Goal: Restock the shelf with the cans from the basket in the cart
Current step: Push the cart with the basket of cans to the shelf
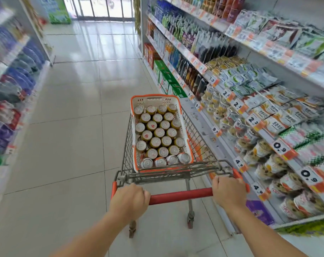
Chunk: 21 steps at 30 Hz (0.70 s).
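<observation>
A wire shopping cart (pixel 127 145) stands in the aisle with a white and orange basket (pixel 183 127) inside it. Several upright cans (pixel 159 132) with gold and white tops fill the basket. My left hand (pixel 129 199) grips the left end of the cart's red handle bar (pixel 179 196). My right hand (pixel 229 191) grips the right end of the same bar. The stocked shelf (pixel 250 117) runs along the right of the cart, packed with cups, packets and price tags.
Another shelf (pixel 11 86) of packaged goods lines the left side of the aisle. Pale floor tiles (pixel 74 127) stretch ahead to glass doors (pixel 101 8) at the far end. Green and red boxes (pixel 163 71) sit low on the right shelf ahead.
</observation>
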Each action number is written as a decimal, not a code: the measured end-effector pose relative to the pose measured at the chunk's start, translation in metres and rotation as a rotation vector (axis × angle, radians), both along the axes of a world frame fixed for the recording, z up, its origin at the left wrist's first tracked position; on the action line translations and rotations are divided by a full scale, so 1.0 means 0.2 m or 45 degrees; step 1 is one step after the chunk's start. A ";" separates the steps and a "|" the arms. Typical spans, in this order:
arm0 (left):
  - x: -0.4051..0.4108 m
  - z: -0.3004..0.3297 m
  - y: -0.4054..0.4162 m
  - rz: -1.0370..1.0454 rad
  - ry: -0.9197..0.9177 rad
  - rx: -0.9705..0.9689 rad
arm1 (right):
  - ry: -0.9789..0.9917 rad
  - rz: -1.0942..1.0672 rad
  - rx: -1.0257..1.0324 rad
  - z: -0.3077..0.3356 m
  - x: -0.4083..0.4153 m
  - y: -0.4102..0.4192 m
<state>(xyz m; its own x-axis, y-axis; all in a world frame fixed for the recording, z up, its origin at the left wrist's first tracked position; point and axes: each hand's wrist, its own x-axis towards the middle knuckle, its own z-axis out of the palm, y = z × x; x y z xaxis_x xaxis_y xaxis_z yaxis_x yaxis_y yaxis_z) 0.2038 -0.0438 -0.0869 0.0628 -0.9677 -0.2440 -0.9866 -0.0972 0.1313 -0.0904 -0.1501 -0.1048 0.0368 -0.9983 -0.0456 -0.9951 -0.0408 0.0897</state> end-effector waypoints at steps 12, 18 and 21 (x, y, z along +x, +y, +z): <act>0.37 -0.01 -1.23 0.355 -0.211 -0.116 | -0.068 0.249 0.256 0.13 0.46 -1.39; 0.60 -0.04 -1.88 0.390 -0.163 -0.052 | -0.101 0.266 0.169 0.09 0.68 -2.07; 0.72 -0.04 -2.21 0.363 -0.154 -0.020 | -0.062 0.282 0.186 0.10 0.81 -2.42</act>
<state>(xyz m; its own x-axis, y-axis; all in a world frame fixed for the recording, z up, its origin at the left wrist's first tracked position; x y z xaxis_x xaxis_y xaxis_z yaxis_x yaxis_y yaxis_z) 0.3488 -0.4857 -0.0947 0.3598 -0.9105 -0.2036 -0.9285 -0.3710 0.0184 0.0710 -0.6333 -0.0853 0.2591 -0.9486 -0.1816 -0.9636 -0.2668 0.0188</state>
